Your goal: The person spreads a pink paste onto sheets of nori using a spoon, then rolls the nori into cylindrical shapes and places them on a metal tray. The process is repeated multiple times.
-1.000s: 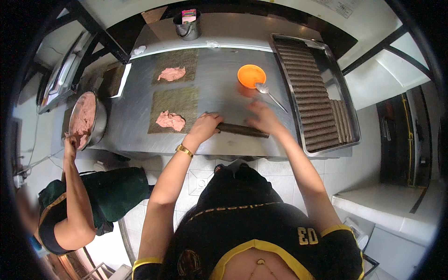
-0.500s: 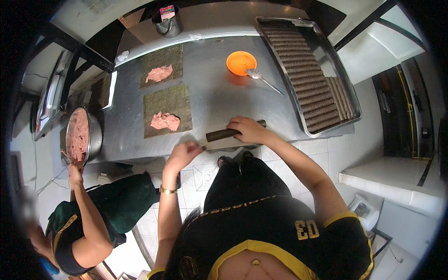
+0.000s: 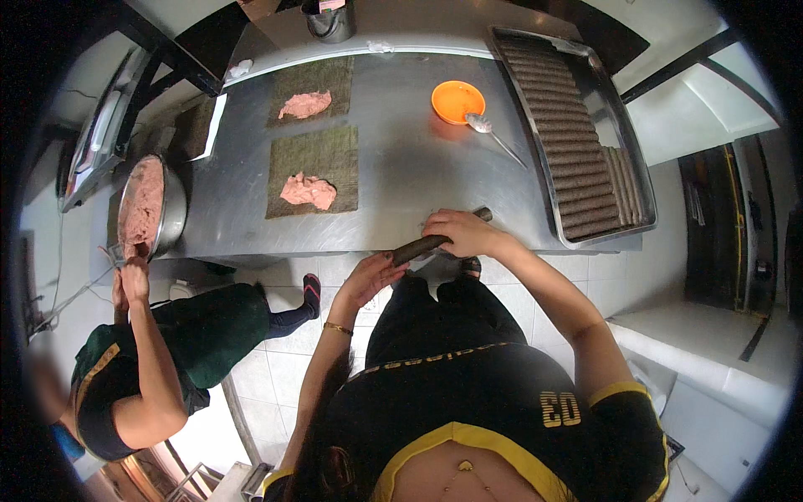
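Note:
A dark seaweed roll (image 3: 417,248) is held slantwise at the table's front edge. My right hand (image 3: 462,233) wraps over its right half, with the far end sticking out past the fingers. At the roll's near left end is my left hand (image 3: 370,278), its fingers closed against that end. To the left, two square seaweed sheets lie flat: the near sheet (image 3: 280,180) and the far sheet (image 3: 339,77), each with a mound of pink paste on it. An orange bowl (image 3: 458,102) stands beyond my hands, with a metal spoon (image 3: 504,146) leaning on its rim.
On the right is a metal tray (image 3: 548,197) with rows of finished rolls. At the left, a co-worker's hand (image 3: 134,280) is at a steel bowl (image 3: 176,209) of pink paste. A dark bucket (image 3: 330,25) stands at the back of the steel table (image 3: 389,180).
The roll has been lifted and tilted at the table edge. My left hand has moved right, from beside the roll to its left end. My view has shifted slightly.

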{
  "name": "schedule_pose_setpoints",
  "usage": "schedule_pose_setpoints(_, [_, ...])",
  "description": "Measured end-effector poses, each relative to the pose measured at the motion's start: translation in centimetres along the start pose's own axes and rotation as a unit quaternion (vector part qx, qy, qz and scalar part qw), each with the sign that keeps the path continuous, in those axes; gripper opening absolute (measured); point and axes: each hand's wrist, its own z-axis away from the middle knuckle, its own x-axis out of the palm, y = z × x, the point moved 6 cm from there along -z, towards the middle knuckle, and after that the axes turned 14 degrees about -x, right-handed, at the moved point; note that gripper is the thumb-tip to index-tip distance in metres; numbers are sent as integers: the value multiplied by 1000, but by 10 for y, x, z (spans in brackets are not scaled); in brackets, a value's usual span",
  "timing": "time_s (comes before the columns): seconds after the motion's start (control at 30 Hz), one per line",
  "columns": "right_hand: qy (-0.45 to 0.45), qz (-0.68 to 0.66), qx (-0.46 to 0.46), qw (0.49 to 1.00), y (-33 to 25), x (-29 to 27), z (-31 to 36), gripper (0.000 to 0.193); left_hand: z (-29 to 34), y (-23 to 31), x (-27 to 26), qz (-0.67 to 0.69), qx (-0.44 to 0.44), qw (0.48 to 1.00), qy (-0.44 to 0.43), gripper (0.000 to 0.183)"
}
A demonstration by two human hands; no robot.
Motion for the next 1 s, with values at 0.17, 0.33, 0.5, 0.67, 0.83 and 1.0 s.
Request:
schedule_pose_setpoints(0.17, [5, -23, -50, 998, 0, -4, 4, 34, 13, 8, 25, -73, 29, 994, 80, 31])
schedule_pose_setpoints(0.33, [-22, -83, -41, 995, 8, -6, 2, 27, 30, 15, 29, -82, 64, 977, 188, 32])
schedule_pose_setpoints(0.5, [60, -173, -111, 977, 4, -17, 11, 36, 61, 33, 68, -122, 90, 959, 239, 29])
schedule_pose_setpoints(0.67, [187, -198, -90, 958, -1, -85, 62, 34, 47, 59, 122, -119, 165, 968, 148, 42])
schedule_pose_setpoints(0.83, [298, -162, 29, 940, 31, -174, 186, 35, -10, 65, 189, -176, 148, 964, 134, 50])
schedule_pose_setpoints(1.0, [365, 82, 280, 884, 64, -260, 340, 41, -60, 57, 204, -225, 158, 938, 211, 38])
